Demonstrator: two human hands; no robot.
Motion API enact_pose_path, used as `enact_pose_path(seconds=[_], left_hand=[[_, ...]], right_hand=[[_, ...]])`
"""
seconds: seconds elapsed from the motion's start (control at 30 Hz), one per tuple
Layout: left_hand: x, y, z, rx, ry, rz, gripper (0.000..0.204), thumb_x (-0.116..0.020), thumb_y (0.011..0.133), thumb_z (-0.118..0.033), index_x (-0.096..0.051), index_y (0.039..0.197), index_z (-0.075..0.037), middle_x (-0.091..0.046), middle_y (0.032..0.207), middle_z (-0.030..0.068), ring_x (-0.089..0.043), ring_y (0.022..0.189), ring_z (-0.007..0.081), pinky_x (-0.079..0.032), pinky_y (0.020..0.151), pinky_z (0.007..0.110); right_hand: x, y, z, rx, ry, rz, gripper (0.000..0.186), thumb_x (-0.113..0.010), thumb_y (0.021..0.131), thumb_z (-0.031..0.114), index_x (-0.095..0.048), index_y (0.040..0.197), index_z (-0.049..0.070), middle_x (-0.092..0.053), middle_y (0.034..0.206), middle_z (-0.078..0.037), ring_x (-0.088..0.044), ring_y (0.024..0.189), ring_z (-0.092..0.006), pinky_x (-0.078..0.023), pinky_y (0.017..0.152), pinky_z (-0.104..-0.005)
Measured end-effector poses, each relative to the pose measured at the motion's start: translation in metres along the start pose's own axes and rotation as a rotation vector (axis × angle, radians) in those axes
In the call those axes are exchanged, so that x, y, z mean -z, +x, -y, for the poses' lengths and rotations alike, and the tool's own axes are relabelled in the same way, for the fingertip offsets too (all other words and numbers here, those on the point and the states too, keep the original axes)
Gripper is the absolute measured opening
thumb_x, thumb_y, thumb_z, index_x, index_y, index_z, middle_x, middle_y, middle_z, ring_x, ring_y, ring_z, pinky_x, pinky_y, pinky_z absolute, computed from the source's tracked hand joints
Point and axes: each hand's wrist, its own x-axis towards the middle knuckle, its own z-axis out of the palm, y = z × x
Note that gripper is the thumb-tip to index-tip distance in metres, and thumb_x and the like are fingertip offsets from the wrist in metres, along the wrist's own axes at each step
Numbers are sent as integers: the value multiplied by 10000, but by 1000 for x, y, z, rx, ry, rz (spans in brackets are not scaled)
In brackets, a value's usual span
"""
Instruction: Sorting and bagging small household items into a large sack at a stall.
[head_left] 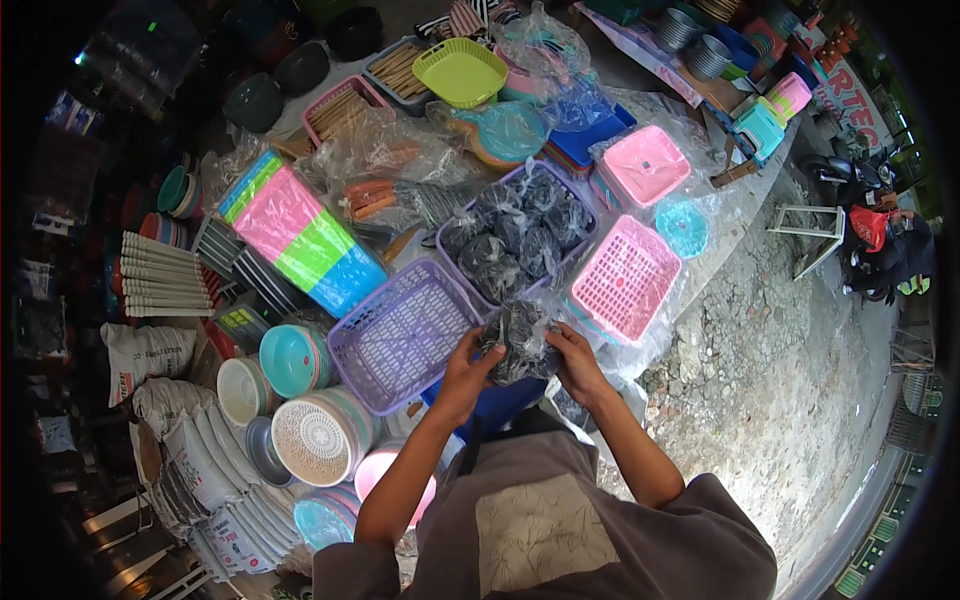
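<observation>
Between my two hands is a dark bundle in clear plastic (520,343), held in front of my body; what the plastic wraps cannot be made out. My left hand (466,372) grips its left side, and the fingers of my right hand (575,358) are closed on its right edge. Just beyond stands a lilac basket (447,262) filled with several similar dark wrapped bundles (535,222). A second lilac slatted basket (405,335), with its bare bottom showing, lies to the left of my hands. Under my wrists part of a blue plastic container (488,408) shows.
Stacked pink baskets (627,278) in plastic stand at the right. Round tubs (325,440) and filled sacks (205,465) crowd the left. Pink, green and blue wrapped plastic panels (300,235) lie beyond the baskets. Rough concrete ground (760,400) stretches right, toward a parked motorbike (850,170).
</observation>
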Motion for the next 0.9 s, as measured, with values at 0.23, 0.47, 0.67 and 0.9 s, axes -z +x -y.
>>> enact_pose_path(seconds=[0.23, 0.47, 0.67, 0.9], left_hand=[[7, 194, 31, -23, 107, -122, 506, -589, 932, -138, -389, 1388, -47, -481, 1303, 113, -546, 1137, 235, -564, 750, 366], [-5, 409, 19, -102, 144, 19, 648, -534, 921, -99, -236, 1495, -130, -374, 1428, 152, -534, 1152, 269, -522, 869, 432], [19, 482, 8, -183, 241, 4, 605, -498, 936, -75, -239, 1483, -59, -431, 1390, 134, -557, 1046, 215, -494, 931, 398], [20, 403, 39, -228, 6, 60, 435, -526, 975, -195, -454, 1337, 35, -540, 1269, 131, -570, 1108, 225, -490, 961, 385]], right_hand=[[50, 174, 47, 338, -628, -250, 501, -731, 840, 245, -581, 1219, -47, -633, 1150, -138, -591, 1035, -210, -445, 933, -318], [105, 395, 114, 716, -1024, -265, 509, -724, 825, 320, -611, 1177, -30, -644, 1147, -227, -615, 1094, -302, -456, 948, -359], [110, 497, 118, 744, -957, -179, 534, -707, 823, 328, -596, 1221, -12, -632, 1181, -230, -596, 1145, -317, -449, 968, -368], [138, 463, 74, 846, -981, -407, 499, -672, 860, 267, -563, 1258, -14, -613, 1196, -242, -608, 1102, -355, -470, 941, -394]])
